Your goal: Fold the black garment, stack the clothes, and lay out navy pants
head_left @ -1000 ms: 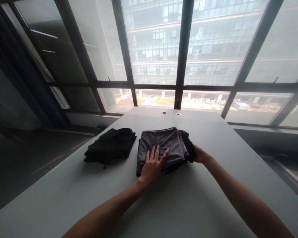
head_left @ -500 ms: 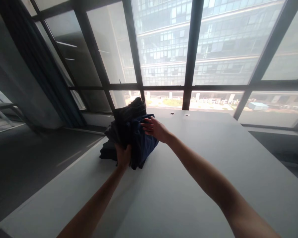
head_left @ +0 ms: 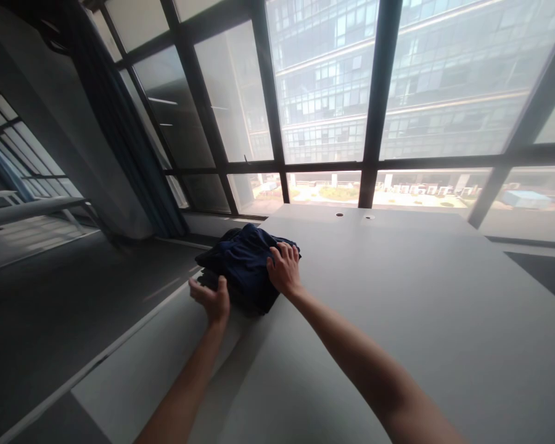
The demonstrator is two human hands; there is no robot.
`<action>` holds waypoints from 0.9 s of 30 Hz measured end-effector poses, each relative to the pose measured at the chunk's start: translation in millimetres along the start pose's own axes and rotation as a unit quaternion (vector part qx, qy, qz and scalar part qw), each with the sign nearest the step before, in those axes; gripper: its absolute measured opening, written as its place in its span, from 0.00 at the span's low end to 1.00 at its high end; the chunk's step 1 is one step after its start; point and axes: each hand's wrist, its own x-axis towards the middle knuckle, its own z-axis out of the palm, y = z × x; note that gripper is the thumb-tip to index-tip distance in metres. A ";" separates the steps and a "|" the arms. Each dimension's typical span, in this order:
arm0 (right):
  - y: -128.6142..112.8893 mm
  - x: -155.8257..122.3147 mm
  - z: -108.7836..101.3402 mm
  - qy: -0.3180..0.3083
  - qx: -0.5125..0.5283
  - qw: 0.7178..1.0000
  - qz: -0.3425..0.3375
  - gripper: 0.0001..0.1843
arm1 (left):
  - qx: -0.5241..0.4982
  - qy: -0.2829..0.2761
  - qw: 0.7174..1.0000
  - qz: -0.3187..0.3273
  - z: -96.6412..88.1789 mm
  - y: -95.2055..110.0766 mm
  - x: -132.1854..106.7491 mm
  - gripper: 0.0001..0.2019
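- Well, the right hand [head_left: 284,268] rests on the clothes [head_left: 245,256], fingers loosely spread.
- The left hand [head_left: 211,300] gapes beside them, thumb apart; touching, I can't tell.

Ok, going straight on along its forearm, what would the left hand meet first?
Probably the dark clothes stacked under the navy garment; whether the left hand touches them now is unclear.

clothes pile [head_left: 245,256]: 1 | hands [head_left: 213,301] [head_left: 284,271]: 2 | nr tbl [head_left: 425,290]: 1 | tbl holes [head_left: 339,214] [head_left: 369,217]: 2
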 end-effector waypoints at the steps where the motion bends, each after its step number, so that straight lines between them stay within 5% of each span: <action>1: 2.2 -1.1 -0.3 0.019 0.000 0.999 0.045 0.22 | 0.015 0.028 0.999 0.024 -4.6 7.6 -3.8 0.38; 3: 9.4 -5.1 -0.2 0.028 0.014 0.990 0.135 0.23 | 0.055 0.015 0.991 0.122 -9.3 25.5 -17.0 0.37; 6: 25.6 -14.1 0.0 0.020 0.045 0.980 0.192 0.23 | 0.140 -0.145 0.938 0.282 -1.8 50.2 -40.8 0.30; 8: 38.3 -20.2 -1.7 0.029 0.057 0.980 0.190 0.22 | 0.185 -0.209 0.909 0.309 11.0 60.2 -49.2 0.29; 18: 108.2 -57.5 -41.3 0.012 0.020 0.975 0.219 0.19 | 0.216 -0.203 0.930 0.220 103.1 98.2 -14.4 0.34; 22: 144.2 -87.0 -83.2 -0.004 -0.020 0.976 0.217 0.18 | 0.212 -0.199 0.940 0.180 133.7 113.6 -3.5 0.33; 27: 199.1 -137.3 -162.7 -0.007 -0.084 0.969 0.232 0.18 | 0.221 -0.183 0.940 0.182 144.9 130.3 -13.5 0.35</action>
